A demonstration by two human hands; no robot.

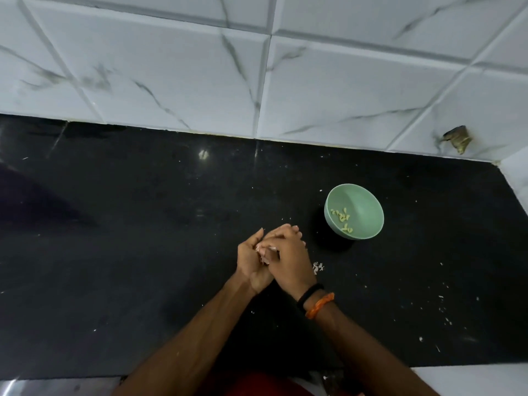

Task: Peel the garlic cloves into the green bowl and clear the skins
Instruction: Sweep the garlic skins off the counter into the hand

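You are keeping the green bowl [354, 211] just right of your hands on the black tabletop [143, 224], likely so peeled garlic cloves [342, 218] are dropping in with a short reach. Your left hand [253, 261] is cupping pale garlic and skins [265, 250] while your right hand [288, 252] is curling over and pinching at them. Loose skin scraps [317, 267] are lying beside your right hand, not yet cleared.

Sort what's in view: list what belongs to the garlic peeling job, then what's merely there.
Job:
green bowl
peeled cloves in the bowl
garlic held between left hand and right hand
skin scraps on the counter

Merely there:
black counter
tiled wall
wristbands
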